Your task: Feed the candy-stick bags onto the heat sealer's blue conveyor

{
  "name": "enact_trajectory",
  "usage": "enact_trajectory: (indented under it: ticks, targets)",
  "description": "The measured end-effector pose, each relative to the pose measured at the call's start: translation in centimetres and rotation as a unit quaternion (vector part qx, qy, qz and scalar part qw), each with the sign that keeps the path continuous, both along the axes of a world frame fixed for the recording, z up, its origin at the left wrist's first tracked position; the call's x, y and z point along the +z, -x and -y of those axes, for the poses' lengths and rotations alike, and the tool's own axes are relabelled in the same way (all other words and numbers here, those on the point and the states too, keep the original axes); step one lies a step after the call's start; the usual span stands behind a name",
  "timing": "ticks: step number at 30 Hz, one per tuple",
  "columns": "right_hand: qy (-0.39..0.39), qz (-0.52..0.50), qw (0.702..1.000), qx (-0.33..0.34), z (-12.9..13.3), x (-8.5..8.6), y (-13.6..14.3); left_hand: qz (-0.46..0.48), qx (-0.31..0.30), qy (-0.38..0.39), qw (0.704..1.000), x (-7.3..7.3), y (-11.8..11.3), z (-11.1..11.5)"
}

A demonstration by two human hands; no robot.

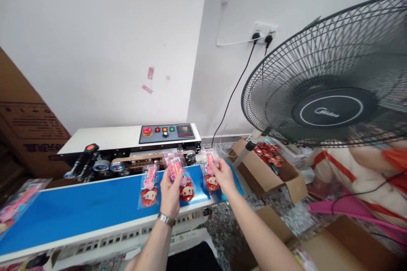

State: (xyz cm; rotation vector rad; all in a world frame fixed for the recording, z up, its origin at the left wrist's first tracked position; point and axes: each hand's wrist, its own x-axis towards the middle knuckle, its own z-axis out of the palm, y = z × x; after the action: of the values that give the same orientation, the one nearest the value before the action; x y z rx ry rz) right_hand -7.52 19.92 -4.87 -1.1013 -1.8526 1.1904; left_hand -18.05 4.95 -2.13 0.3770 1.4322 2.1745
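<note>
My left hand point(170, 192) grips a clear packet point(179, 175) with pink sticks and a red-haired cartoon head, holding it over the blue conveyor belt point(85, 209). My right hand point(222, 173) pinches a second such packet point(210, 169) at the belt's right end. A third packet point(149, 186) lies flat on the belt just left of my left hand, its top edge toward the sealing machine point(133, 144) with its rollers and button panel.
A large black fan point(330, 80) stands close on the right. Below it is a cardboard box point(270, 169) of red items, with another person's sleeve point(365, 178) behind. More packets point(15, 207) lie at the belt's far left. Brown cartons point(28, 131) stand at the left wall.
</note>
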Motion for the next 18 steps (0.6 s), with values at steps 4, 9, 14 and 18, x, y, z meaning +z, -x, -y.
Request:
enact_trajectory:
  ticks: [4,9,14,18]
  targets:
    - [-0.039,0.129,0.99,0.037,-0.8,-0.1,1.3,0.021,-0.028,-0.02,0.999,0.0,-0.1,-0.1]
    - [-0.091,0.054,0.991,0.079,1.9,1.1,2.7,0.025,-0.042,-0.025,0.998,-0.2,-0.2,-0.2]
    - [-0.027,-0.02,0.98,0.194,4.7,2.7,1.9,0.024,-0.045,-0.019,0.999,-0.3,-0.1,-0.2]
    - [-0.004,-0.035,0.98,0.197,5.4,2.9,1.7,0.061,-0.065,-0.057,0.994,0.1,-0.5,-0.3]
